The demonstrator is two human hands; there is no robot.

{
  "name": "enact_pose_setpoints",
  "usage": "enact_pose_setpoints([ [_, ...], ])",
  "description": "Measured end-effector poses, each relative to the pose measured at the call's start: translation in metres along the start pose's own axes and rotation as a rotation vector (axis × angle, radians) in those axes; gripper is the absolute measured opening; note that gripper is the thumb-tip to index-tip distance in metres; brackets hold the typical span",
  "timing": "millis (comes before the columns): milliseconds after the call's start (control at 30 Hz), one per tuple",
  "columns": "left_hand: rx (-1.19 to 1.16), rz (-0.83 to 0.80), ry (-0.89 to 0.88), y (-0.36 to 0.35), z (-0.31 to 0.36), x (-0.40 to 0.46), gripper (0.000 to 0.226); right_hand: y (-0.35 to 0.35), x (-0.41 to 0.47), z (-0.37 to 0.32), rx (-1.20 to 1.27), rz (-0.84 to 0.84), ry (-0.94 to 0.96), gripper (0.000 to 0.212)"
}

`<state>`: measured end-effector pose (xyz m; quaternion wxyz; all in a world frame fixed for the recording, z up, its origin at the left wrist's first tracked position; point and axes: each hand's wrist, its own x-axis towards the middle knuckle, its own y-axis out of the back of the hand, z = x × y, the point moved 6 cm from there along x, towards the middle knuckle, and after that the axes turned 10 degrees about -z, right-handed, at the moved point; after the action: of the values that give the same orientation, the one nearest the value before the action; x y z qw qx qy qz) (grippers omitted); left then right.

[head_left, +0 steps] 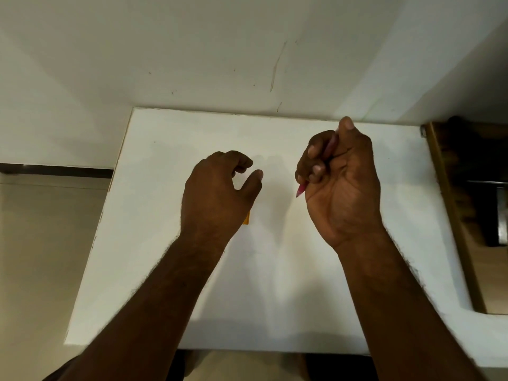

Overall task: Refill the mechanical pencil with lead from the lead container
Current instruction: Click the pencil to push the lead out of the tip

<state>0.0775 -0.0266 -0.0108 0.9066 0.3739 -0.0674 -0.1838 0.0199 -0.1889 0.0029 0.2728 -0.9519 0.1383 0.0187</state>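
My right hand (341, 182) is raised above the white table (165, 243), fingers wrapped around a pink mechanical pencil (300, 190). Its tip pokes out below the fist and points down-left; the thumb sits over its upper end. My left hand (220, 193) hovers over the table's middle, fingers curled and apart, thumb and forefinger forming a gap with nothing visible in it. An orange lead container (247, 219) lies on the table under the left hand, only a small corner showing.
A white wall (220, 50) rises behind the table's far edge. A dark wooden frame (450, 204) borders the table on the right. Beige floor (41, 243) lies off the left edge.
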Motion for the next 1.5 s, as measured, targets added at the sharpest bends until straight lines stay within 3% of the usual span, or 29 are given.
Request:
enact_pose_setpoints([
  [533,-0.008,-0.01,-0.027,0.0008,0.0022,0.0016,0.028,0.0014,-0.0006,-0.0054,0.146,0.01,0.028,0.053],
  [1300,-0.065,-0.028,-0.009,-0.001,-0.0026,0.0024,0.025,0.0042,-0.0009,-0.0054,0.106,0.033,0.049,0.049],
  [1500,-0.073,-0.037,-0.006,-0.0024,-0.003,0.0029,0.024,0.0061,-0.0014,-0.0039,0.117,0.049,0.036,0.059],
])
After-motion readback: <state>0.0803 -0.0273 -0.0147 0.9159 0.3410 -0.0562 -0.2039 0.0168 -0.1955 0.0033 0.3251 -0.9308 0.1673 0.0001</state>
